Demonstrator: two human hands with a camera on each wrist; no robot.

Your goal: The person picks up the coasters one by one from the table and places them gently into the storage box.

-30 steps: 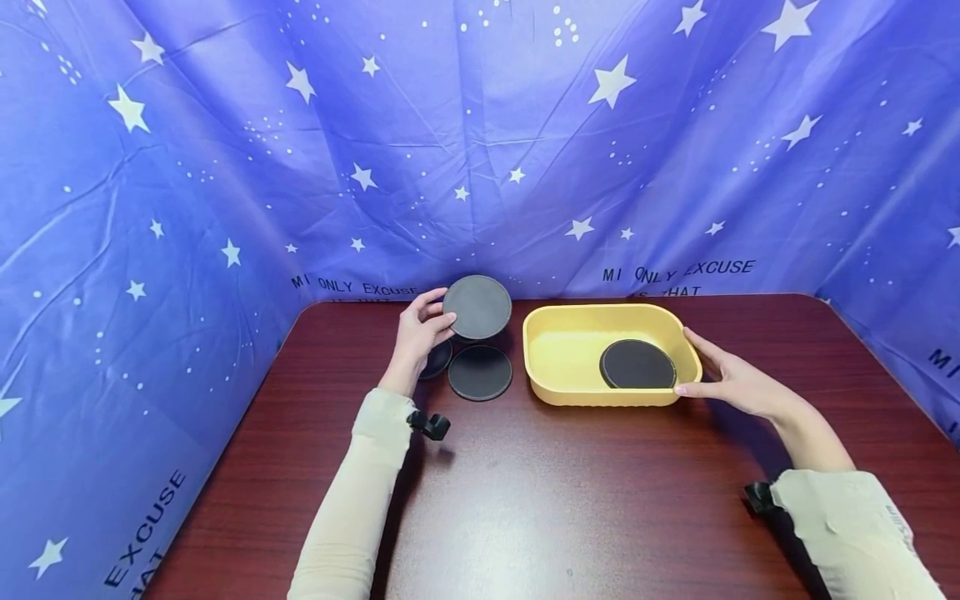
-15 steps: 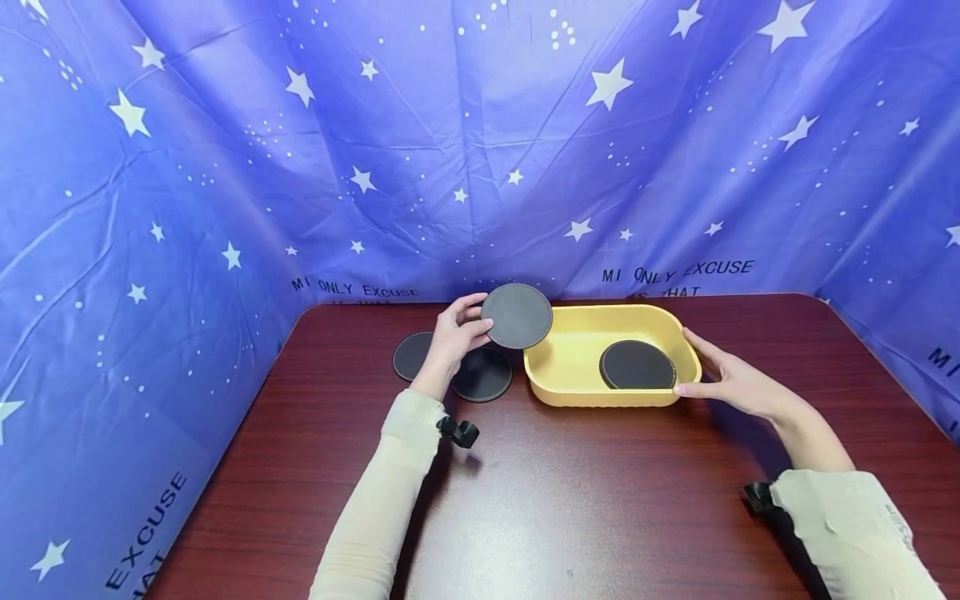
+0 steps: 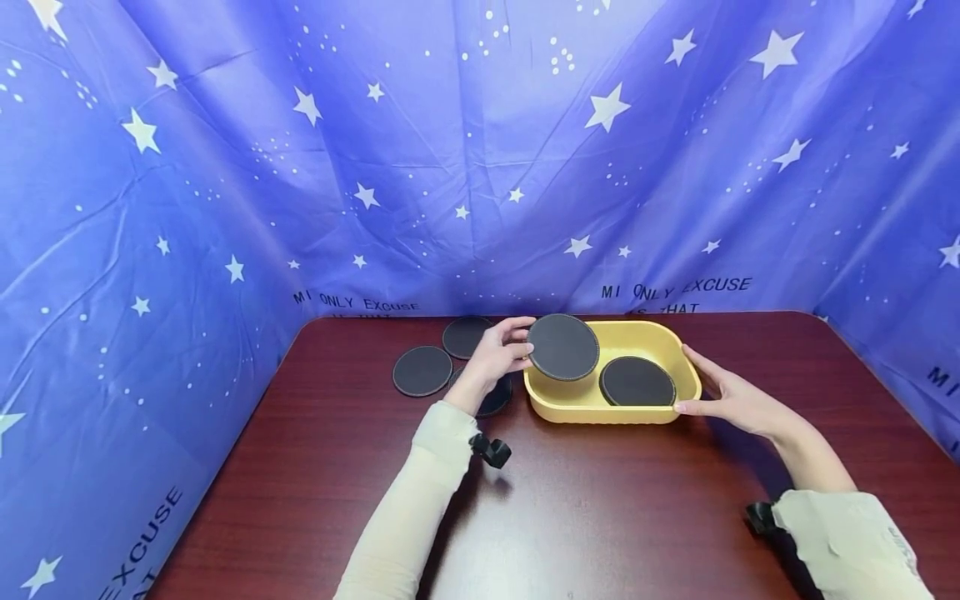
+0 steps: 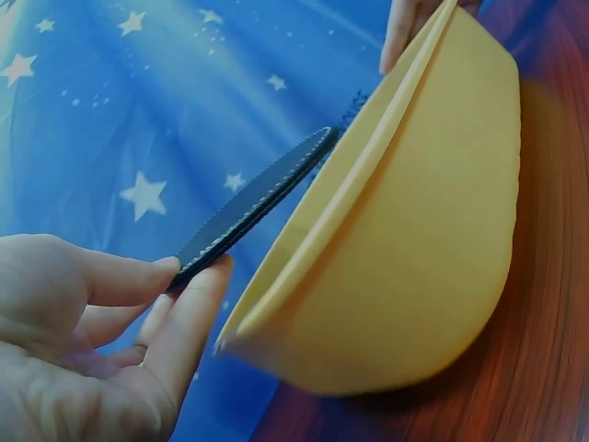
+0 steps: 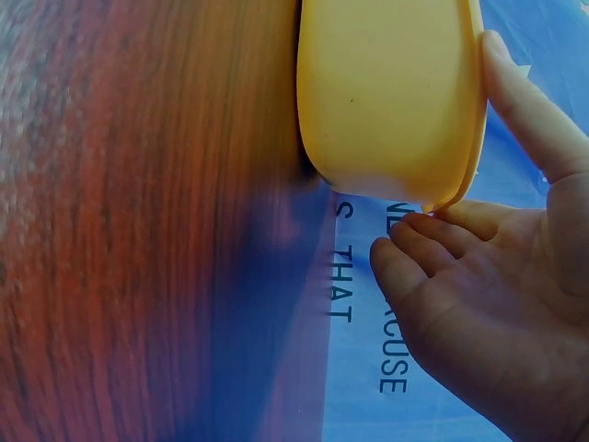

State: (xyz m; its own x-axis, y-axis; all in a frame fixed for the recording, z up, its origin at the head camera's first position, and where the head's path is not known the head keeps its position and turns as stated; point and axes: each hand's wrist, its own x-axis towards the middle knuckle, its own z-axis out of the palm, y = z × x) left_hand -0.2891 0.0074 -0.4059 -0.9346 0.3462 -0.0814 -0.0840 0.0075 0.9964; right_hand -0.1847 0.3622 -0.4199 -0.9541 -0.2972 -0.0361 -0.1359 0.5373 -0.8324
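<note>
My left hand [image 3: 495, 354] pinches the edge of a round black coaster [image 3: 564, 347] between thumb and fingers. In the left wrist view the coaster [image 4: 253, 203] has pale stitching round its edge and is tilted, its far side overlapping the rim. It hangs over the left end of a yellow plastic bin [image 3: 600, 413]. Inside the bin, toward the right, another black coaster [image 3: 637, 381] leans or lies. My right hand [image 3: 738, 398] holds the bin's right end, thumb on the near rim and fingers round the far corner; in the right wrist view the thumb touches the rim.
Left of the bin, three black coasters lie on the dark red wooden table [image 3: 300, 467]: one at left [image 3: 423, 371], one behind the left hand [image 3: 467, 337], and one partly hidden by it [image 3: 497, 398]. A blue starry cloth [image 3: 480, 150] rises behind the table.
My left hand has carried the coaster rightward from above the coasters on the table to over the bin's left end. The right hand and bin have stayed in place; the head view tilted up slightly.
</note>
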